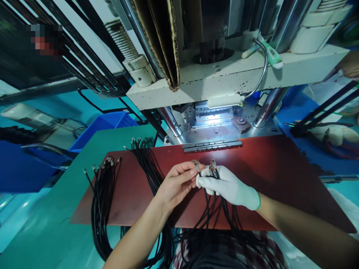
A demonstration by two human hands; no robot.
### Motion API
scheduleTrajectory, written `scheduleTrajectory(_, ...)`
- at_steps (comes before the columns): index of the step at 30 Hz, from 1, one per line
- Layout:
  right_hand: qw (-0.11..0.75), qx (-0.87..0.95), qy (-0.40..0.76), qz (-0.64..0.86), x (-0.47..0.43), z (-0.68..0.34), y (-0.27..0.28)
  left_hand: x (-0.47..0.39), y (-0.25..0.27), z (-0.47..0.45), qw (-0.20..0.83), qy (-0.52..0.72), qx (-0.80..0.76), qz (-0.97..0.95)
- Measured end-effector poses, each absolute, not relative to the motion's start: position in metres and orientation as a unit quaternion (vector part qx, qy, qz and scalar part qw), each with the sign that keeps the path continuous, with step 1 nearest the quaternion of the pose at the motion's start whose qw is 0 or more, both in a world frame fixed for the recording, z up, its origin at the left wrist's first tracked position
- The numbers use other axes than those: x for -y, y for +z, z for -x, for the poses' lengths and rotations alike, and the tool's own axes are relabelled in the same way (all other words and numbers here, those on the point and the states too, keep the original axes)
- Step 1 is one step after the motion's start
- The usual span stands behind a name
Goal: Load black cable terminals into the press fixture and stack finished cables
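My bare left hand point(179, 181) pinches the small metal end of a black cable point(197, 167) between thumb and fingertips. Beside it my right hand point(228, 185), in a white glove with a green cuff, is closed around several black cables point(221, 203). Their metal connector ends point(213, 164) stick up above the gloved fingers. The cables hang down over the front edge of the red-brown board point(266, 179) towards my lap. Both hands are close together above that board, nearly touching.
Two bundles of black cables, one at the far left point(102, 198) and one nearer point(146, 168), lie on the board. Behind stands a press point(238, 82) with a lit metal die point(214, 116). A dark hinged strip point(212, 145) borders the board. Blue bins point(103, 127) stand left.
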State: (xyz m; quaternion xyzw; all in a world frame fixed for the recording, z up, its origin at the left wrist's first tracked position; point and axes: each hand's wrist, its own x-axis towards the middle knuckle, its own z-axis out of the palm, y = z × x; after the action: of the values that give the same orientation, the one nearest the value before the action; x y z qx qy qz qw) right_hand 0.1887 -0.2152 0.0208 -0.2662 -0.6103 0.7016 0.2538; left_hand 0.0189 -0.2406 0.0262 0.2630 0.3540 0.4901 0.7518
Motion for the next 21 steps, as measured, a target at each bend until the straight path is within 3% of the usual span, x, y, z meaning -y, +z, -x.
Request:
scheduleTrajectory(7, 0.233, 0.594, 0.726, 0.258, 0.213, -0.19, 0.021, 0.244, 0.028, -0.017, 0.623, 0.537, -0.375, -0.426)
scheduleTrajectory(21, 0.231, 0.644, 0.678, 0.27, 0.215, -0.192, 0.026, 0.247, 0.032, -0.008, 0.577, 0.522, -0.418, -0.468)
